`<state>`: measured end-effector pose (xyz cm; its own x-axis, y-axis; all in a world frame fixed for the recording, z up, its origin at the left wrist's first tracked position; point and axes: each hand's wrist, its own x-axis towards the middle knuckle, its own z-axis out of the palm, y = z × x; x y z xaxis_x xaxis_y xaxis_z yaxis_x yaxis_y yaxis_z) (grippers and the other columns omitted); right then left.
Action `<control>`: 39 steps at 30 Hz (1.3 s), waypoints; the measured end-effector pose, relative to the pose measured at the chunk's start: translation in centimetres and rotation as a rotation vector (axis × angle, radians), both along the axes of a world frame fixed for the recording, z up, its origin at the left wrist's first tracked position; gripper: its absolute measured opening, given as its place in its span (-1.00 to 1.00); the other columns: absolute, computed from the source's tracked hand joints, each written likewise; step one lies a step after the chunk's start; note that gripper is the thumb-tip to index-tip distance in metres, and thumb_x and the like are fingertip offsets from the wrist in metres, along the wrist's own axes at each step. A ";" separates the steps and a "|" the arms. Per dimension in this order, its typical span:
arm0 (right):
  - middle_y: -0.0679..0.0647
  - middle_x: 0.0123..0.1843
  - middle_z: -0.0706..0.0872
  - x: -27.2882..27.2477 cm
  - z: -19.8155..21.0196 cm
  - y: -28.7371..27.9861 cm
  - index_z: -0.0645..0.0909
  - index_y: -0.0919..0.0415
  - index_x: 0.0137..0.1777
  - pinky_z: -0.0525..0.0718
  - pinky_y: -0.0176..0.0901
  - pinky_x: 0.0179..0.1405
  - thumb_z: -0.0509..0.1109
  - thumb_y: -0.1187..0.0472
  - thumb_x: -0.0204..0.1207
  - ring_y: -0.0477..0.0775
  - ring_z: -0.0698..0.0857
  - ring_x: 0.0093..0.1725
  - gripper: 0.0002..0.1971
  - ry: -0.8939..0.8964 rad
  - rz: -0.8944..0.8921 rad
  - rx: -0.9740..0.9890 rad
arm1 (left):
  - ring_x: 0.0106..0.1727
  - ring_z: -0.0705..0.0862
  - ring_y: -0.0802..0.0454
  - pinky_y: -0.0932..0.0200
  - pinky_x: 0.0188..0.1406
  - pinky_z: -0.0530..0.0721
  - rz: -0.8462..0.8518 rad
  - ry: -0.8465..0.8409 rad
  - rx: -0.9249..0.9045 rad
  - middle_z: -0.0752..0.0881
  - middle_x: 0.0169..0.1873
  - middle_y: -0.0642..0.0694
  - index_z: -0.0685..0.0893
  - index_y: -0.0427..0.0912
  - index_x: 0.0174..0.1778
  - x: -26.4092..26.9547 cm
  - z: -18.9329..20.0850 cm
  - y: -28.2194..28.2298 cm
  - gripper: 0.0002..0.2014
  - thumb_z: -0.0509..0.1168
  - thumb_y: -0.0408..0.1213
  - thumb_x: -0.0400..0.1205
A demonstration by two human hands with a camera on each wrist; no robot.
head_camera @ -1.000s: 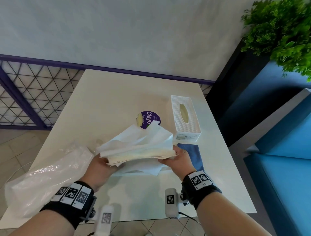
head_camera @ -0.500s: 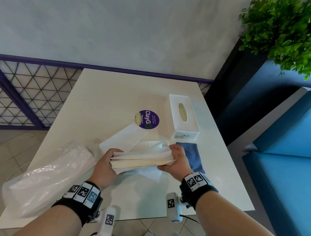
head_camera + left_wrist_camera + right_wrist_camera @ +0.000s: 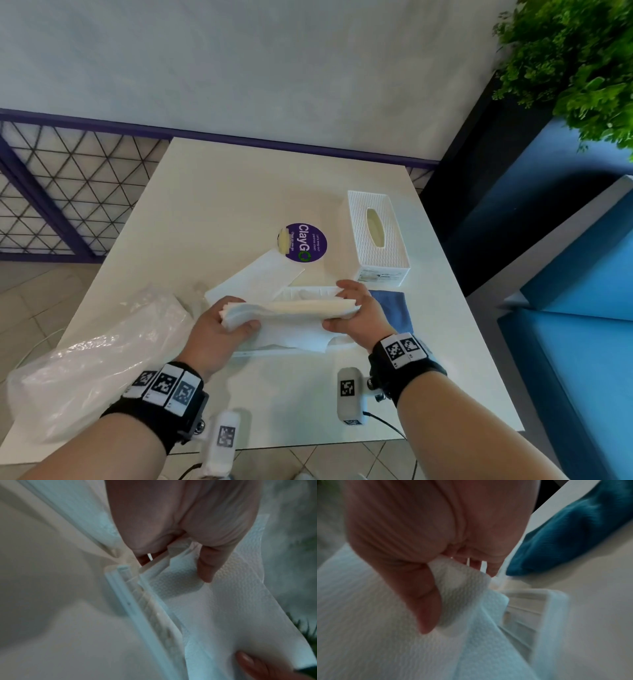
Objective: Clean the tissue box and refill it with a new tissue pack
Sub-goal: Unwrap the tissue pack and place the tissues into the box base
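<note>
The white worktop [image 3: 212, 205] carries everything, and things lie on it in a sensible order. At the left edge the crumpled clear plastic wrapper [image 3: 92, 356] is put aside, I think because the new pack came out of it and it is not needed more. At the far right stands the white tissue box [image 3: 376, 236], its slot turned up; it is well apart from the hands, so there is free room in the middle for working. Just beside its near end lies a blue cloth [image 3: 394, 308], probably the one for cleaning, kept close to the box.

In the middle the stack of tissues [image 3: 291, 308] is held a little above a flat white tray piece [image 3: 137, 601], which seems to be the bottom plate of the box, though I cannot be sure. The left hand [image 3: 219, 329] holds one end of the stack and the right hand [image 3: 359, 311] holds the other end. Each grip is narrow, thumb under and fingers over, pinching the sheets together. I believe this is so that the loose sheets stay square and do not fan out. One loose tissue [image 3: 260, 277] lies behind, between the stack and a round purple sticker [image 3: 305, 243].
</note>
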<state>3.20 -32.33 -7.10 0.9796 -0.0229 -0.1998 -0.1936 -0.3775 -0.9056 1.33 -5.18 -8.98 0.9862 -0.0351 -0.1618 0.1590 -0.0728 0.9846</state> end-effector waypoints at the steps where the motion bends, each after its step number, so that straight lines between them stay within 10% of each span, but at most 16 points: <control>1: -0.11 0.16 0.58 0.0 0.3 -0.1 0.57 -0.03 0.11 0.67 -0.16 0.16 0.67 0.39 0.18 0.01 0.66 0.13 -0.44 -0.002 0.011 0.037 | -0.21 0.68 0.06 0.16 -0.17 0.63 0.015 0.009 -0.029 0.74 -0.26 0.00 0.69 0.08 -0.24 0.0 0.1 0.1 -0.75 0.58 -0.31 0.32; 12: 0.01 0.09 0.56 -0.8 -1.5 -0.5 0.47 -0.13 0.35 0.73 -0.07 0.11 0.58 0.52 0.13 0.03 0.62 0.06 -0.17 0.106 -0.011 0.034 | -0.20 0.64 0.00 0.38 -0.31 0.65 -0.042 0.026 0.066 0.67 -0.12 -0.11 0.54 0.10 0.10 -0.1 -0.8 -0.4 -0.38 0.42 -0.70 0.34; 20: -0.08 -0.19 0.70 -0.4 -1.1 0.1 0.56 -0.10 -0.11 0.62 -0.35 -0.13 0.55 0.34 0.38 -0.07 0.69 -0.14 -0.68 0.041 -0.034 -0.028 | 0.02 0.72 -0.05 0.00 0.12 0.65 -0.020 0.096 0.079 0.77 -0.03 -0.06 0.58 0.02 0.16 0.2 -0.1 -1.2 -0.54 0.45 0.00 0.36; 24: 0.01 -0.01 0.73 0.3 0.1 -0.1 0.58 -0.06 0.02 0.67 -0.27 -0.07 0.57 0.30 0.35 -0.02 0.71 -0.04 -0.66 0.009 -0.002 -0.084 | -0.21 0.61 -0.08 0.13 -0.20 0.62 0.010 0.054 0.108 0.62 -0.09 -0.11 0.46 0.11 0.20 0.4 0.7 -1.1 -0.48 0.41 -0.51 0.47; 27: -0.01 0.05 0.60 0.2 -0.1 -0.1 0.51 -0.10 0.25 0.67 -0.35 -0.28 0.55 0.41 0.27 -0.04 0.65 -0.09 -0.39 0.090 0.047 -0.109 | -0.05 0.59 -0.10 0.12 -0.07 0.61 0.024 -0.016 0.108 0.56 0.00 -0.16 0.39 0.36 0.21 0.3 0.6 -1.3 -0.28 0.39 -0.47 0.30; 30: 0.08 0.07 0.60 0.1 -0.8 -0.1 0.46 -0.11 0.35 0.75 -0.19 -0.13 0.53 0.49 0.23 0.04 0.66 -0.05 -0.26 0.102 -0.014 -0.043 | 0.11 0.62 0.17 0.22 0.13 0.61 -0.013 -0.126 0.098 0.59 0.15 -0.07 0.31 0.63 0.15 0.2 0.6 -1.5 -0.20 0.35 -0.38 0.23; 34: 0.03 -0.01 0.67 0.0 -1.3 0.2 0.51 -0.11 0.26 0.76 -0.10 -0.04 0.54 0.44 0.28 0.06 0.69 -0.03 -0.38 0.136 -0.064 -0.041 | 0.29 0.38 0.50 0.56 0.30 0.25 -0.069 -0.225 0.322 0.45 0.30 0.12 0.37 0.49 0.26 0.4 0.9 -2.1 -0.49 0.37 -0.02 0.46; 39: 0.02 -0.02 0.69 0.2 -0.8 0.8 0.52 0.06 0.30 0.68 -0.11 -0.04 0.51 0.29 0.42 0.08 0.69 0.00 -0.54 0.124 -0.062 -0.140 | 0.09 0.58 -0.06 0.15 0.14 0.46 -0.089 -0.119 0.426 0.50 0.32 0.03 0.22 0.32 0.38 1.1 0.3 -2.0 -0.37 0.37 -0.34 0.59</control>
<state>3.40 -31.58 -7.88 0.9434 -0.1189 -0.3097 -0.3276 -0.4817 -0.8128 2.46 -7.16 -8.67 0.9950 -0.0752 -0.0657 0.0212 -0.4837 0.8750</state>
